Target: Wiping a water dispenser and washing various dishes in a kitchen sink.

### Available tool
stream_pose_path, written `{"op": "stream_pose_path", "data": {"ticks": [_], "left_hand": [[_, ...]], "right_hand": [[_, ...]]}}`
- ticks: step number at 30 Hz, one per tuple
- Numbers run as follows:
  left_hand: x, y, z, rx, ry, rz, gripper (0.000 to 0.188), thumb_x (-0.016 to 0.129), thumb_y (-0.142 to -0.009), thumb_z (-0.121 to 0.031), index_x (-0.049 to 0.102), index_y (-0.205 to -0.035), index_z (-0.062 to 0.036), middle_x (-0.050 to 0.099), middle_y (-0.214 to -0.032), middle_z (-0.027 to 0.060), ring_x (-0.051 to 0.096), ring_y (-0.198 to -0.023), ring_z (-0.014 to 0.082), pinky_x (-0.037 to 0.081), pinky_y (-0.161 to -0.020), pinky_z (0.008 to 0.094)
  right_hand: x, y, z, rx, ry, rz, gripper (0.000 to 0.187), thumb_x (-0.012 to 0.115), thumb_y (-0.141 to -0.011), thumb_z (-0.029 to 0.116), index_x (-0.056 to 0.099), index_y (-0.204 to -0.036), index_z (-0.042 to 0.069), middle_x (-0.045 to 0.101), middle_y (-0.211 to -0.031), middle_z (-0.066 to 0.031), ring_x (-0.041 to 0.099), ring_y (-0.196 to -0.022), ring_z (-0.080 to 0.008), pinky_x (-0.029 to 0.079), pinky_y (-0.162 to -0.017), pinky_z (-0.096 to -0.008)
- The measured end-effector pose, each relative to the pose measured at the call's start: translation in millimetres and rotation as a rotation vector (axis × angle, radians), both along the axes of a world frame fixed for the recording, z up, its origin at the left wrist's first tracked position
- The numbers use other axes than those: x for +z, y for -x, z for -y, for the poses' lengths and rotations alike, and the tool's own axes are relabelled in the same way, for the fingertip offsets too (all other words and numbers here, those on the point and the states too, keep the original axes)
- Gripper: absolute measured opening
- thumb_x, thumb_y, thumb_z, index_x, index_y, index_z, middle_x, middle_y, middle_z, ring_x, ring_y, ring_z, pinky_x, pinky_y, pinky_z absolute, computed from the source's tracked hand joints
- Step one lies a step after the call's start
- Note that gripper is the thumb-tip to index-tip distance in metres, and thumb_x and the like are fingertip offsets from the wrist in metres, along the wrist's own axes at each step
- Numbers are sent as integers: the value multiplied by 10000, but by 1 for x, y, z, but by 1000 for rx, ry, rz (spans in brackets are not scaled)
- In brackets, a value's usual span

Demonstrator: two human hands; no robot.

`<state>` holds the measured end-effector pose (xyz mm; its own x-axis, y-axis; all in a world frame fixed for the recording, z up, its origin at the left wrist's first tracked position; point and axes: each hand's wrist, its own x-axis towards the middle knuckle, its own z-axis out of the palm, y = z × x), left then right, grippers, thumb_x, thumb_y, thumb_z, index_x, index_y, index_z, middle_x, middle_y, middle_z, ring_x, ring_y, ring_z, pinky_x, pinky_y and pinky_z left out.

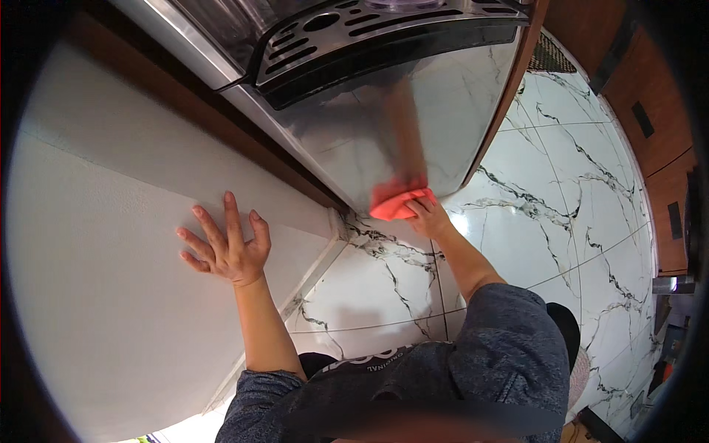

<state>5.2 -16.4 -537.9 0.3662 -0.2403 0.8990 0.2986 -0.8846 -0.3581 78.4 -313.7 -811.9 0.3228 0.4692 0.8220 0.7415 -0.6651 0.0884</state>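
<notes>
Fingers spread, my left hand (236,255) rests against the white wall (96,244) and holds nothing. My right hand (430,217) grips a coral-red cloth (390,207) low on the shiny steel front panel (347,133) of a tall appliance. The cloth is bunched under the fingers, and part of it hangs out to the left. The panel mirrors the cloth and my forearm. Above it juts a slotted drip tray (413,28) with a black rim.
Dark wood trim (214,118) runs between wall and appliance. White marble-patterned tiles (532,214) cover the floor. Brown cabinets (657,111) with black handles stand at the right, and a dark mat (550,55) lies at the back. Various items sit at the lower right.
</notes>
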Motion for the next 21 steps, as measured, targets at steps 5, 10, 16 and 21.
{"op": "stream_pose_path", "data": {"ticks": [5,10,16,21], "left_hand": [[3,7,-4,41,-18,-10,378,514,-730,-394,602,-1078,-276,363,-1338,66,199,-1294,306,11,-1056,395],[2,4,-1,46,-28,4,375,514,-736,-389,602,-1080,-269,368,-1334,72,203,-1292,307,18,-1055,394],[3,3,0,25,-27,3,375,509,-739,-393,601,-1080,-267,367,-1334,74,203,-1292,308,8,-1057,395],[1,1,-2,32,-34,-5,383,506,-739,-395,593,-1091,-272,365,-1335,73,201,-1293,306,5,-1059,396]], "right_hand": [[35,13,-28,-110,33,-200,271,630,-634,258,600,-900,217,460,-1094,-37,485,-948,-213,426,-813,-406],[102,-26,-48,-86,-426,137,341,652,-670,213,528,-986,242,461,-1078,-83,481,-952,-244,404,-805,-422],[52,-27,-9,-629,-735,-33,625,640,-702,173,317,-1229,82,296,-1171,-241,374,-1039,-368,372,-849,-458],[-9,3,-59,-675,-1294,-713,770,615,-682,40,192,-1324,79,115,-1285,-284,265,-1133,-478,304,-925,-482]]}}
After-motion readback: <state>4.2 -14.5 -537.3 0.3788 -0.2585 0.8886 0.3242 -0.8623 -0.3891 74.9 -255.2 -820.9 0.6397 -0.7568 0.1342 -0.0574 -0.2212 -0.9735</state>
